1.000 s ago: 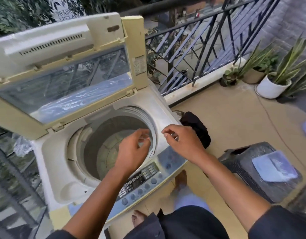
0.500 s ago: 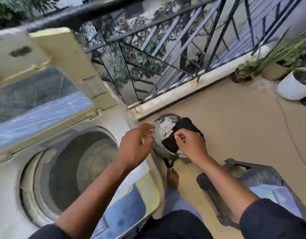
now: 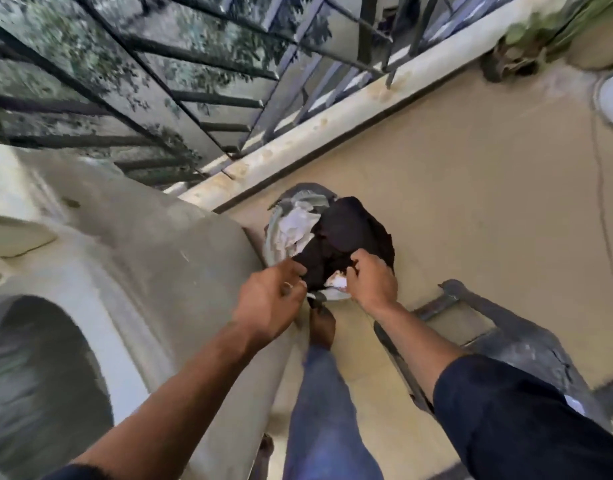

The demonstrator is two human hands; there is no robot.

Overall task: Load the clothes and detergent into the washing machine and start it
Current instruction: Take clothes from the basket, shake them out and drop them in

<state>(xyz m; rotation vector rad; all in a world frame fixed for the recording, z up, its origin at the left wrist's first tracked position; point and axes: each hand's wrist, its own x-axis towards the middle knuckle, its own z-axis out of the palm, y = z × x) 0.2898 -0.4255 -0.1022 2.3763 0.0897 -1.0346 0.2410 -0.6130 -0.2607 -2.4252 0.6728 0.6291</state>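
Reaching down at frame centre, the fingers of the left hand (image 3: 268, 299) and right hand (image 3: 372, 284) curl onto a black garment (image 3: 346, 233); whether either grip has fully closed cannot be told. The garment tops a bucket of clothes (image 3: 294, 223) on the floor, beside the open washing machine (image 3: 132, 258) at lower left. A dark stool (image 3: 512, 337) stands at lower right.

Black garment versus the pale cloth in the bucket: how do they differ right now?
The black garment lies on top, draped over the bucket's right rim; the pale cloth sits beneath it on the left, crumpled inside. The left hand and the right hand close on the black garment's near edge; the pale cloth seems untouched. Both rest in the same bucket beside the washing machine.
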